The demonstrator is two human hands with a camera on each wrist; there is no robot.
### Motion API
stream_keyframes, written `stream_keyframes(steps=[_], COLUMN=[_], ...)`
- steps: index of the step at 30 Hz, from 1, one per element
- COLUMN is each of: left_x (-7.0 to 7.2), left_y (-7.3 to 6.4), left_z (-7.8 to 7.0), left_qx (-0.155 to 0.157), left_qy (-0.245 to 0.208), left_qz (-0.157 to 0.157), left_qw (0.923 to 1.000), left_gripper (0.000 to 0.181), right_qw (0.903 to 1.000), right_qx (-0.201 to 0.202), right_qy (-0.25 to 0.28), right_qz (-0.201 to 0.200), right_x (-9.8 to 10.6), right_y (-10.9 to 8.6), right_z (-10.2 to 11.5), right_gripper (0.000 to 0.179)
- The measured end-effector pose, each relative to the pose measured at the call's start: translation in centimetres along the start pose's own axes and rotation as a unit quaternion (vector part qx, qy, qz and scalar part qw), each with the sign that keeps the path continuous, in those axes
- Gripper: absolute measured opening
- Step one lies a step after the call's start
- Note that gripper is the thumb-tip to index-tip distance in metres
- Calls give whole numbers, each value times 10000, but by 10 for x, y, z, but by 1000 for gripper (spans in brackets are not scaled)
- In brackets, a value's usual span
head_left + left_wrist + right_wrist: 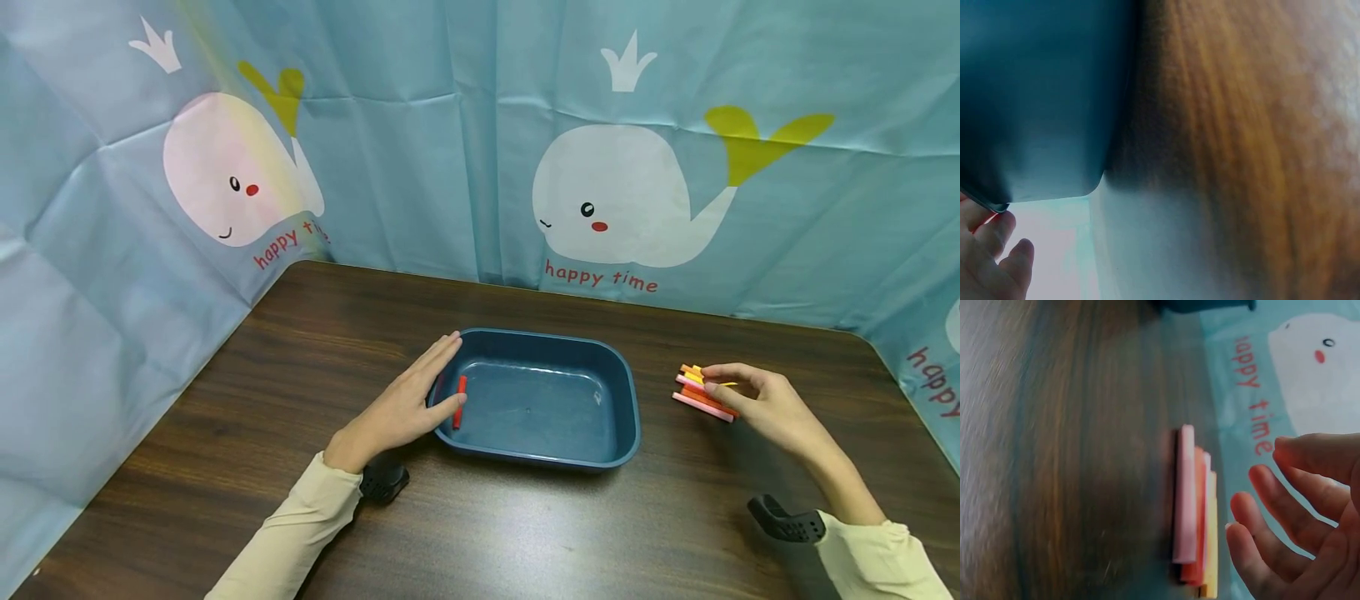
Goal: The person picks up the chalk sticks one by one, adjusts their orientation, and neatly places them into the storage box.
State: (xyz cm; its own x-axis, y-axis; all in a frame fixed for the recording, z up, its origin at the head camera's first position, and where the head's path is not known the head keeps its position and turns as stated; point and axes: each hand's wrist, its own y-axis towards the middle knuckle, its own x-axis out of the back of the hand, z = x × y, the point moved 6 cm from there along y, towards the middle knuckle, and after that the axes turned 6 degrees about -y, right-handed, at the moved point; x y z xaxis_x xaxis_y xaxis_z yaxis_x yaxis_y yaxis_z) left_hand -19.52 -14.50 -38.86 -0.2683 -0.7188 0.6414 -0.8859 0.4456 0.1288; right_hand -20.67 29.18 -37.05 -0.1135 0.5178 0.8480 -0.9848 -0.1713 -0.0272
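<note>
My left hand (401, 407) rests on the left rim of a dark blue plastic basin (536, 458), fingers straight and the thumb reaching inside over the rim. Beside that thumb, a short red stick (462, 387) lies in the basin along its left wall. My right hand (772, 412) hovers over a small group of coloured sticks on the table, its fingers loosely bent and spread. The nearest is a pink stick (1185, 500); orange-red (1199, 550) and yellow sticks (1212, 550) lie beyond it. In the right wrist view a gap shows between fingertips and sticks.
The dark wood-grain table (315, 367) carries the basin in the middle and the sticks on the right. A light blue curtain (405, 183) printed with whales hangs along the back and sides. Each wrist wears a black device (787, 521).
</note>
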Motion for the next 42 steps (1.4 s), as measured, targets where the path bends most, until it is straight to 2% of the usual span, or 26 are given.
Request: stream_keyframes(steps=[6,17,30,37,42], left_x=[0,0,1,1,1], left_y=[0,1,1,0,1], left_z=[0,0,1,0,-1], left_qx=[41,67,77,91,104], left_qy=[-7,-83,-113,-98,-80], left_qz=[-9,56,64,68,62], left_qw=[10000,9999,9999,9999,9999], left_gripper=[76,77,77,77,77], right_qw=[9981,9887,9850,9861,9835], right_qx=[333,399,720,612,710], right_qy=[-465,-1437,-1566,-1506,-1622], right_qz=[-231,-145,39,346,362], right_x=[1,-11,-14,-15,-15], right_y=[1,10,12,12,12], right_z=[-4,-16,-13,-13,-11], right_gripper=[32,19,20,20,23])
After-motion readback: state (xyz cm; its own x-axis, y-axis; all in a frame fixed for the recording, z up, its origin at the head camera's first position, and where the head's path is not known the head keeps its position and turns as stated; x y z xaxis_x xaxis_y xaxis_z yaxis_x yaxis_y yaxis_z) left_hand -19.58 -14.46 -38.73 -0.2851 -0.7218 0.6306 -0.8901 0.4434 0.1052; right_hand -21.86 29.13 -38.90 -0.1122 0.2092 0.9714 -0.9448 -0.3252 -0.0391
